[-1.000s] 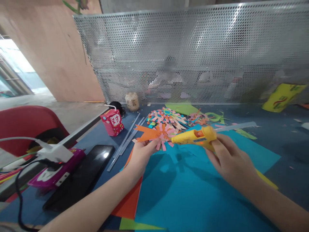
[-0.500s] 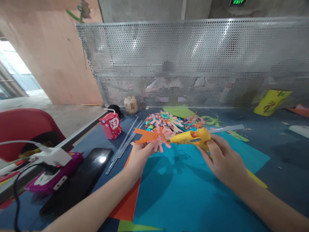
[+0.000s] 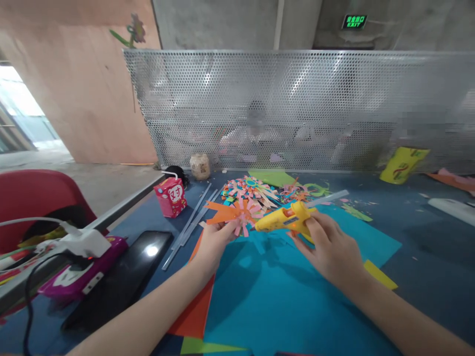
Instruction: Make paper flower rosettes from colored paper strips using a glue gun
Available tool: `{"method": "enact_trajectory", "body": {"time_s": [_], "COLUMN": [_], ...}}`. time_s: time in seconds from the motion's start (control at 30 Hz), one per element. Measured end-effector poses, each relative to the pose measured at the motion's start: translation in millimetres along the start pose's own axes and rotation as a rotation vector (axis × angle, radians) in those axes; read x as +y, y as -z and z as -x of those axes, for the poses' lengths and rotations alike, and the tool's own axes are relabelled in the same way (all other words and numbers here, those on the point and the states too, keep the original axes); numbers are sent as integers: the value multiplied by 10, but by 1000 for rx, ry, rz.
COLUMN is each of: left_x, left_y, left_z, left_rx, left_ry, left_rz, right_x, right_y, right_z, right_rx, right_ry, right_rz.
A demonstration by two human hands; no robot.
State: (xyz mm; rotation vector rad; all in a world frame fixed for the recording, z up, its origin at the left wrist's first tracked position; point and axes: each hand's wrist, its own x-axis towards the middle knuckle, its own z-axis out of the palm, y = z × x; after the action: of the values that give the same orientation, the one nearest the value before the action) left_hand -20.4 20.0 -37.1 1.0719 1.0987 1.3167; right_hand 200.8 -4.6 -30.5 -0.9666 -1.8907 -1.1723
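Note:
My left hand (image 3: pixel 214 241) is closed on a paper flower (image 3: pixel 237 213) made of an orange star with pink fringed strips, and holds it up above the table. In my right hand (image 3: pixel 326 247) is a yellow glue gun (image 3: pixel 284 220), fingers wrapped round its grip. Its nozzle points left and reaches the pink fringe of the flower. A clear glue stick (image 3: pixel 328 198) juts out of the gun's back. Under both hands lies a large teal paper sheet (image 3: pixel 282 296), with an orange sheet (image 3: pixel 193 311) under its left edge.
A heap of finished paper flowers (image 3: pixel 250 189) lies behind. A red drink carton (image 3: pixel 170 196), loose glue sticks (image 3: pixel 193 217), a black phone (image 3: pixel 122 277) and a purple box with a white plug (image 3: pixel 79 267) are at left. A perforated metal screen (image 3: pixel 297 109) closes the back.
The view has tilted up a little. Both hands drifted slightly left and down together, and the glue gun's nozzle has come closer in to the pink fringe.

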Motion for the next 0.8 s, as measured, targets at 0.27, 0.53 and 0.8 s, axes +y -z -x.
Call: {"method": "enact_trajectory", "body": {"time_s": [0.27,0.53,0.8], "left_x": [10,31,79], "left_y": [3,1,-19], "left_z": [11,16,37], "left_rx": [-20,-55,-33], "left_ry": [-11,-5,2], "left_rz": [18,65,59], "right_x": [-6,3,15], "right_y": [-17,-5,-7], "right_z": [17,27,90], "right_rx": [-10,-41,-107], "right_ry": [5,21,16], "right_rz": [-3,-44,-73]}}
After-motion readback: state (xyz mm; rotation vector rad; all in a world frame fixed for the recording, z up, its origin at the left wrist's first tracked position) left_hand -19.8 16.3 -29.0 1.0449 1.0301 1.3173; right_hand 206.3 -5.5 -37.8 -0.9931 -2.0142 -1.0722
